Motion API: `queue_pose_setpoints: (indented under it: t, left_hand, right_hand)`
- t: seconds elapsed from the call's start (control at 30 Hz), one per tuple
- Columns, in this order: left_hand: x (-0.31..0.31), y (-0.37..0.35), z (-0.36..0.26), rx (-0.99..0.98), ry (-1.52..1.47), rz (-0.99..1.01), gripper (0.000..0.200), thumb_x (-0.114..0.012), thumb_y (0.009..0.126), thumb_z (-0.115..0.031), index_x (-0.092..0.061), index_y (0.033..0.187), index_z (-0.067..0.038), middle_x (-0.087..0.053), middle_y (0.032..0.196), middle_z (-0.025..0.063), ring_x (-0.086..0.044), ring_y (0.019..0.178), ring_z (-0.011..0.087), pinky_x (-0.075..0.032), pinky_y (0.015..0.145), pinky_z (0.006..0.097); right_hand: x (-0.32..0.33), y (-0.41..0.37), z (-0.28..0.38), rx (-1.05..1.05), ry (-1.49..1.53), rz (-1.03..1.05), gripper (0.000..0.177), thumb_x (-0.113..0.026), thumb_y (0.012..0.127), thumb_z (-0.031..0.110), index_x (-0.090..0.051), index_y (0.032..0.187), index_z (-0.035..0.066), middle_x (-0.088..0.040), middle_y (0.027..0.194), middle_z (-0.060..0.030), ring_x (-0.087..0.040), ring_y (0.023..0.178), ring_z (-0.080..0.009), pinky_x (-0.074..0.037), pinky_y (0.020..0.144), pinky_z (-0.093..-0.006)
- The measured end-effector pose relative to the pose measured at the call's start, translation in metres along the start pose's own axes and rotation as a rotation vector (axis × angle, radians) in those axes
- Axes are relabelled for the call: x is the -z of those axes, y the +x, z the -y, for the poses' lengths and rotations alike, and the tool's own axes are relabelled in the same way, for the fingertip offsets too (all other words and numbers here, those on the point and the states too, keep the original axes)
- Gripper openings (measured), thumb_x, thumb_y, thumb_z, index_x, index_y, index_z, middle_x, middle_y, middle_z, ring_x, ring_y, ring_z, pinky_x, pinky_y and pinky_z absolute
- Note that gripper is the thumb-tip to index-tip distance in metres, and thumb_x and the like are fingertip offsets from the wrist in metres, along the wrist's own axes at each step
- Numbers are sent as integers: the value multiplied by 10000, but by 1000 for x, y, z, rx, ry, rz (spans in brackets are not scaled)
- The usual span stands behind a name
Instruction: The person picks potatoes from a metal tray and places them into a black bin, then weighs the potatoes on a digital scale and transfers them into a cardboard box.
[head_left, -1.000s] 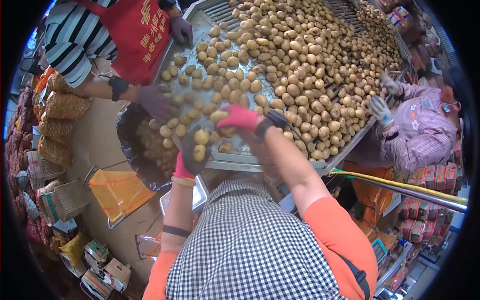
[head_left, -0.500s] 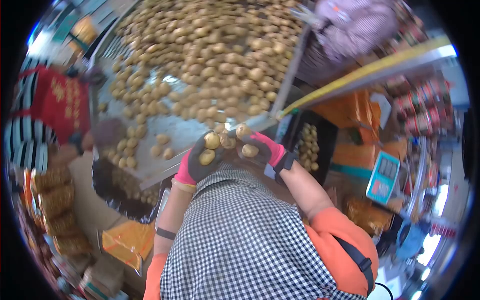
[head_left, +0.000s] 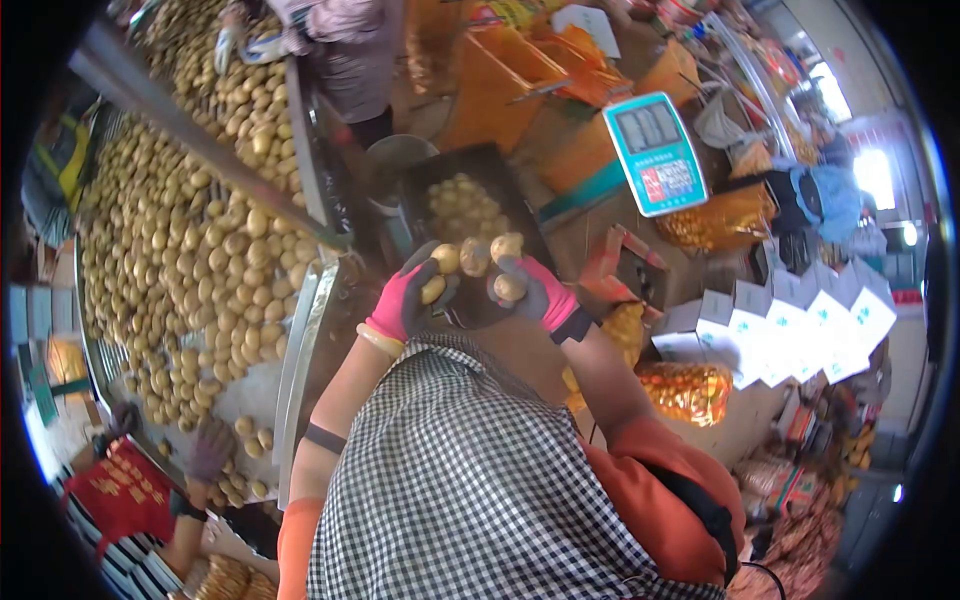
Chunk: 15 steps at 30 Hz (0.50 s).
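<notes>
My left hand (head_left: 403, 297), in a pink and dark grey glove, is closed around potatoes (head_left: 445, 259). My right hand (head_left: 543, 288), gloved the same way, grips potatoes (head_left: 509, 287) too, one above the other. Between the two hands another potato (head_left: 474, 257) is squeezed, so the held ones form a row from glove to glove. Just past my fingertips stands a black crate (head_left: 524, 222) with a heap of potatoes (head_left: 468, 205) in it. Both hands overlap its near part in this view.
A sorting table (head_left: 312, 310) covered with potatoes runs along my left, with a metal post across it. Other people work there: a gloved hand (head_left: 210, 448) and a red apron (head_left: 122, 488) at lower left. A teal scale (head_left: 657, 155) and white boxes (head_left: 765, 325) are to the right.
My body and view have turned right. My hands have gone from the table's edge to the black crate, still holding the potatoes. The table now lies to my left.
</notes>
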<state>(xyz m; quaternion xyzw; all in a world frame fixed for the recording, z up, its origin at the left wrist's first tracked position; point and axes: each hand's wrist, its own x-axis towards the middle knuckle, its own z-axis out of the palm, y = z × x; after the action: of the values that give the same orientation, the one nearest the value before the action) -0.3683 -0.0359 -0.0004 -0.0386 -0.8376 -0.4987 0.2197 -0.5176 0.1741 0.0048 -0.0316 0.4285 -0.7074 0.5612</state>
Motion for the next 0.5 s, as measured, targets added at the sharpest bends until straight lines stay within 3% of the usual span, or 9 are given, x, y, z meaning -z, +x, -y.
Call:
queue_pose_setpoints:
  t: [0.03,0.07,0.17,0.2,0.23,0.27,0.3,0.47,0.5]
  left_hand:
    - [-18,1,16,372,-295,52,552,-761,834,-100,-512,1319,-15,-552,1343,253,-597,1175,429,-510,973,396]
    - [-31,1,32,362,-299,81,552,-761,834,-100,-512,1319,-15,-552,1343,253,-597,1175,429,-510,973,396]
    - [-57,15,42,783,-623,76,555,-743,848,-119,-508,1339,-11,-589,1279,236,-635,1112,385,-523,930,372]
    - [-59,20,40,771,-619,102,555,-743,848,-119,-508,1339,-11,-589,1279,236,-635,1112,385,-523,930,372]
    - [-58,23,35,635,-455,188,533,-735,857,-107,-512,1331,-9,-618,1239,210,-650,1088,339,-525,916,360]
    - [-57,21,29,501,-295,270,512,-727,865,-95,-517,1324,-6,-646,1200,183,-664,1063,293,-527,903,348]
    - [-57,20,25,363,-139,346,491,-719,874,-83,-522,1316,-4,-675,1160,157,-679,1039,248,-528,890,336]
    - [-70,15,27,279,-164,359,432,-704,893,-66,-538,1287,-2,-677,1187,124,-670,1068,209,-531,894,332]
    - [-70,13,27,416,-448,333,428,-689,902,-58,-534,1296,-1,-673,1194,121,-668,1070,212,-530,901,325]
  right_hand:
    - [-1,-8,9,28,-50,-17,306,-615,974,344,-545,1136,94,-622,811,-70,-596,664,-146,-444,544,-249]
    - [0,-14,16,55,-101,-35,331,-580,984,393,-538,1090,82,-620,782,-88,-585,668,-146,-448,596,-239]
    - [44,-3,1,106,-349,-289,437,-686,931,318,-527,1256,73,-657,910,-53,-643,810,-154,-511,680,-263]
    - [58,5,-4,212,-558,-414,528,-726,910,301,-508,1332,71,-672,992,-35,-665,900,-154,-532,711,-277]
    - [51,0,2,227,-548,-425,584,-741,897,278,-486,1386,88,-665,1136,-58,-656,1025,-164,-541,845,-314]
    - [44,-7,6,237,-536,-440,584,-741,897,278,-486,1386,88,-665,1136,-58,-656,1025,-164,-541,845,-314]
    - [35,-14,11,176,-288,-396,572,-713,911,332,-488,1388,110,-650,1183,-57,-647,1058,-178,-537,873,-341]
    - [38,1,23,93,239,-166,513,-522,965,554,-541,1322,187,-631,1244,-33,-631,1119,-210,-520,866,-389]
    - [33,3,30,105,255,-138,531,-463,961,604,-551,1285,193,-635,1237,-32,-618,1141,-215,-516,871,-385]
